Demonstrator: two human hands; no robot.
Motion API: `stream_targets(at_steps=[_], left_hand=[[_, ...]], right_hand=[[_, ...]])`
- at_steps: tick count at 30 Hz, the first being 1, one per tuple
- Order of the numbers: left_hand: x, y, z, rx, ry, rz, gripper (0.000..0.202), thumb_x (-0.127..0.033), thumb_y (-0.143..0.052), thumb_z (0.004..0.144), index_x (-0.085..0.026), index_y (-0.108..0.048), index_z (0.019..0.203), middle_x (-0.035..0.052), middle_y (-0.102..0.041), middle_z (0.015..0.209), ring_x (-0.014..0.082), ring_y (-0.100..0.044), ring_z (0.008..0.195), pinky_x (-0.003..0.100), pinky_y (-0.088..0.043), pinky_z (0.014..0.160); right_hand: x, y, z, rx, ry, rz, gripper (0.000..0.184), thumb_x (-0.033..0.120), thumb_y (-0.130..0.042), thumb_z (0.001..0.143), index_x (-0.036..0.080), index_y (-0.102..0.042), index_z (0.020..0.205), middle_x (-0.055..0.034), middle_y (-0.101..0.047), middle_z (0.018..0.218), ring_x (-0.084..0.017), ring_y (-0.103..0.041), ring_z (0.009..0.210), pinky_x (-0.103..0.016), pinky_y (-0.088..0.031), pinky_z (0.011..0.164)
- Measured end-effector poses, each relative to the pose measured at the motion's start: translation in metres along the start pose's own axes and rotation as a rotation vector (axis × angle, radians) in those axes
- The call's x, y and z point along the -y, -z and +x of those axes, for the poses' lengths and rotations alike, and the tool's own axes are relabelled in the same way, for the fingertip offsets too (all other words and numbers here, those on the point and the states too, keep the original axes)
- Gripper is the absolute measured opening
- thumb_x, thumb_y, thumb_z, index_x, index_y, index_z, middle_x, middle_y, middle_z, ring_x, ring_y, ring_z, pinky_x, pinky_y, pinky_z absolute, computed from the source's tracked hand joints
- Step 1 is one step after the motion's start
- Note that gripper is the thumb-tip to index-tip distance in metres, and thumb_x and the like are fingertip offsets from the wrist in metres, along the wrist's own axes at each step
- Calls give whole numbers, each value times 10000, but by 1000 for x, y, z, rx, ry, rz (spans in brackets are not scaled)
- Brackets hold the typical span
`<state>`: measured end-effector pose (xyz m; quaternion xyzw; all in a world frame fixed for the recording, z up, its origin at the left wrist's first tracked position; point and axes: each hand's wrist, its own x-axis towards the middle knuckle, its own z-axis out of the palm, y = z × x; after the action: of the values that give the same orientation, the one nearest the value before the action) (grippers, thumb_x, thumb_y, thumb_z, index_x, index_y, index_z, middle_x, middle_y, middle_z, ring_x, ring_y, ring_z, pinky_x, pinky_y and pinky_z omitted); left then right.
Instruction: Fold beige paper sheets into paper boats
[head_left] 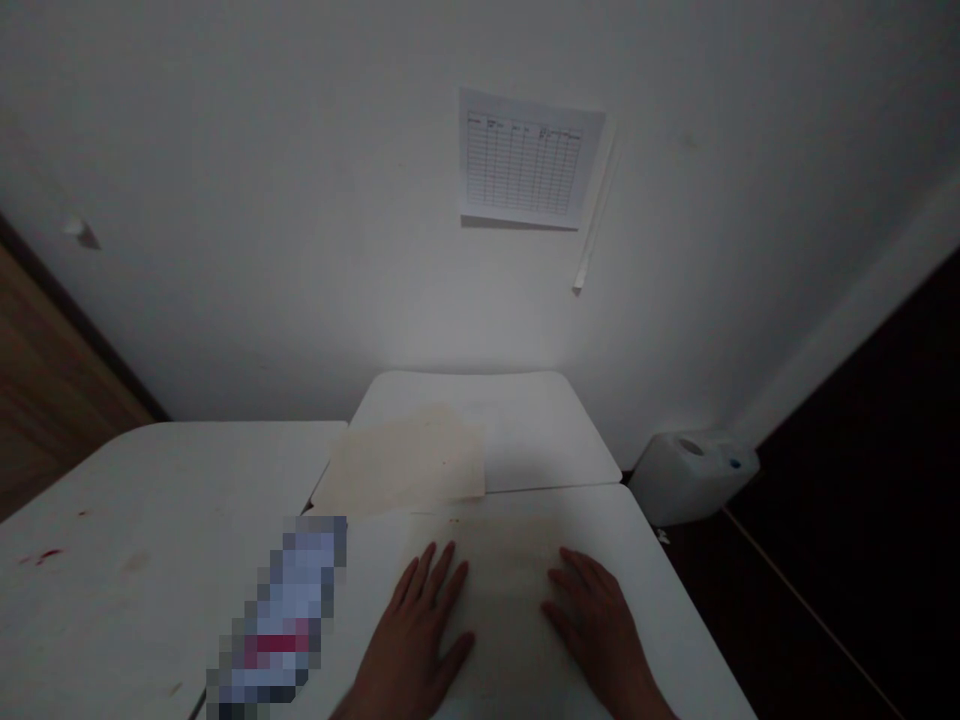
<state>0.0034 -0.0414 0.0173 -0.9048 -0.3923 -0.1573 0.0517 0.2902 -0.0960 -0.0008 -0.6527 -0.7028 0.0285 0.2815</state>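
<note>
Spread, pinching nothing, your L hand (420,635) & R hand (604,630) lie over a thin beige rectangular sheet (506,620), prob. light & floppy: take its corners nr the white surface (652,580)'s far edge.

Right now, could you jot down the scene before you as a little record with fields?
Left hand: palm down, at the left side of a thin pale sheet
Right hand: palm down, at that sheet's right side
Support: white tabletops
Beyond: beige sheet, lying flat
Left: pixelated item, unidentifiable
Wall: grid-printed paper
Right: whitish plastic jerrycan
</note>
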Motion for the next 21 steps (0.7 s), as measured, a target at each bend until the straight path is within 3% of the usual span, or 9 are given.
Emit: stream_targets(at_steps=[10, 15, 21], left_hand=[[-11, -11, -7, -41, 77, 47, 668, -488, -510, 899, -242, -294, 1483, 86, -289, 1545, 335, -278, 1399, 484, -391, 1057], [-13, -13, -7, -56, 108, 32, 643, -482, -502, 903, -245, -321, 1473, 72, -280, 1551, 323, -260, 1408, 472, -351, 1085], [-15, -12, -5, -61, 119, 47, 643, -494, -492, 903, -235, -331, 1469, 82, -278, 1551, 328, -256, 1409, 483, -361, 1076]], right_hand=[[-17, 11, -6, -80, -26, -78, 273, 399, -545, 915, 244, -668, 1102, -84, -600, 1263, -297, -545, 1157, -476, -432, 985], [-5, 21, -16, -65, -240, 40, 294, 379, -415, 968, 216, -650, 1034, -76, -687, 1024, -234, -653, 928, -371, -517, 844], [19, 15, -25, -54, -393, 26, 343, 431, -566, 859, 191, -619, 1098, -82, -692, 982, -249, -674, 784, -363, -540, 742]])
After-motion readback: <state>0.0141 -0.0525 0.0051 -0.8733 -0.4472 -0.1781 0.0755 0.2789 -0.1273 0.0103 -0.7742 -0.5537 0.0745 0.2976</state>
